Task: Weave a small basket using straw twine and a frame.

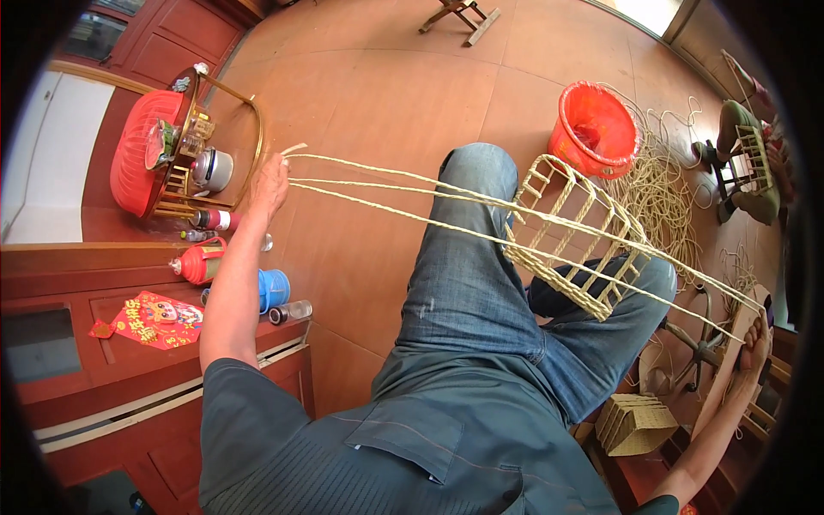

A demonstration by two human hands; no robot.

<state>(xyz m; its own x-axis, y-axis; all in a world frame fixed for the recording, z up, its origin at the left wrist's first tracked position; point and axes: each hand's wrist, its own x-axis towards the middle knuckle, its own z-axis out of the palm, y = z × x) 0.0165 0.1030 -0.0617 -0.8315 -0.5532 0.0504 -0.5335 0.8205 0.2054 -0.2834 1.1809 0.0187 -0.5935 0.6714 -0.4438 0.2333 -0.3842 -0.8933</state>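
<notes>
My arms are spread wide, with several strands of pale twisted straw cord point(378, 204) pulled taut between my hands. My left hand point(271, 184), out to the left, is closed round one end of the strands, and a short tail sticks out above it. Far to the right, my right hand point(755, 350) is closed on the other end. An open woven cord basket point(571, 279), with ladder-like sides, rests tilted against my right knee. The strands run across in front of it; whether they are tied to it I cannot tell.
A red bucket point(596, 129) stands ahead, beside a heap of loose cord point(665, 184). Another person's foot point(738, 129) shows at right. A woven box point(635, 425) sits near my right side. At left are a glass-topped cart point(257, 129), a pot point(212, 170) and a red thermos point(199, 262).
</notes>
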